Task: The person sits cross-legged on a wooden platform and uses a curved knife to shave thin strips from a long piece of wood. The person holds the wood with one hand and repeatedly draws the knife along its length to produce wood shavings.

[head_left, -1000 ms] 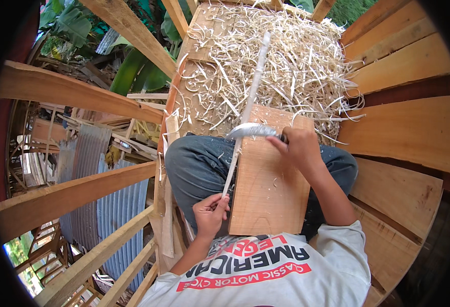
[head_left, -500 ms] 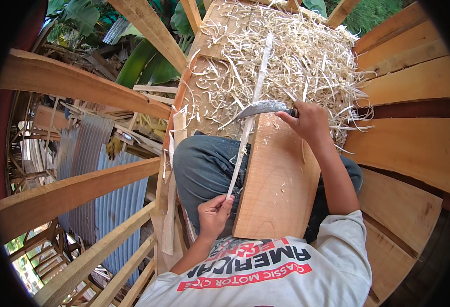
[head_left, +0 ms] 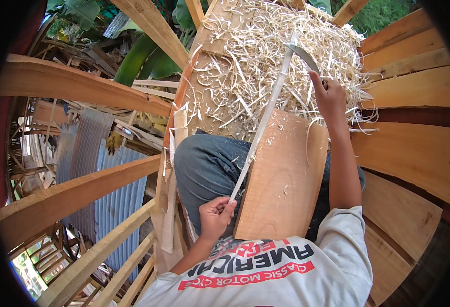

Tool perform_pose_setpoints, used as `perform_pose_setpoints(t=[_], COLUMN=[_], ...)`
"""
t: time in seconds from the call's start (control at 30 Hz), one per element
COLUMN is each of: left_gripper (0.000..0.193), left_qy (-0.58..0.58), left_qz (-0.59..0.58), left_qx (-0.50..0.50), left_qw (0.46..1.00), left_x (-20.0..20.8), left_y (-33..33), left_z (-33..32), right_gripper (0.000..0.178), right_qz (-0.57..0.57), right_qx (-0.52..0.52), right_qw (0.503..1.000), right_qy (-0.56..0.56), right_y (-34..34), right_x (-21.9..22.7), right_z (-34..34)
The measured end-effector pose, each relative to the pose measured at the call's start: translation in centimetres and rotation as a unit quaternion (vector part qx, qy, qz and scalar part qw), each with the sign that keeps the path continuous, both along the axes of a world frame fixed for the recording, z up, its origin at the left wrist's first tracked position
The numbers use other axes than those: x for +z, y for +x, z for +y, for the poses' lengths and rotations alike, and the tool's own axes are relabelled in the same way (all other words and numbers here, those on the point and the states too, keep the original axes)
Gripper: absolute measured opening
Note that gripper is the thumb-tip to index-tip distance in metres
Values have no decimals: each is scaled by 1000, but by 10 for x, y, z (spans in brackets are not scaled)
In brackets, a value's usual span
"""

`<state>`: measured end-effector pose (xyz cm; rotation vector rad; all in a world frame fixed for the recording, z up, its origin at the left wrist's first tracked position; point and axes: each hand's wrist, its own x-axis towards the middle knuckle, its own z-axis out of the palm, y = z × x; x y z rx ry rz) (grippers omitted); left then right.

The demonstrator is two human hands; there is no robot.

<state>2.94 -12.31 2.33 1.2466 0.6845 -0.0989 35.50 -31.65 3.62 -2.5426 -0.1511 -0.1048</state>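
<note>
Right now, what I see:
Left hand [head_left: 216,215]: my fingers pinch the near end of the thin strip [head_left: 264,123].
Right hand [head_left: 329,97]: closed tight on the curved knife [head_left: 303,55].
Strip: lies along the board [head_left: 281,179], reaching past its far edge.
Shavings [head_left: 266,61]: piled beyond the board.

Soft daylight is falling evenly over my lap, with no hard sun patches. The pile of pale shavings [head_left: 286,66] is catching the most light and is nearly washing out at the top. The board [head_left: 281,179] on my knees is glowing warm, and my right hand [head_left: 330,100] is throwing only a faint shadow. The fisheye lens is bending the wooden beams [head_left: 81,87] into curves, and a black rim is closing in at every corner. Detail is staying fairly sharp in the middle and is smearing toward the edges.
</note>
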Motion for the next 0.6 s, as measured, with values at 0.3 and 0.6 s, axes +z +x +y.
perform_pose_setpoints(t=[0.3, 0.6], left_gripper=[15, 11], left_qy=[-51, 26], left_qz=[-18, -32], left_qx=[-9, 13], left_qw=[998, 999], left_x=[-1, -5], left_y=[-2, -3], left_z=[4, -11], right_gripper=[56, 62], right_qz=[67, 17], right_qx=[145, 163], right_qw=[987, 973], right_qy=[-7, -165], right_y=[-114, -114], right_x=[8, 15], right_z=[-6, -4])
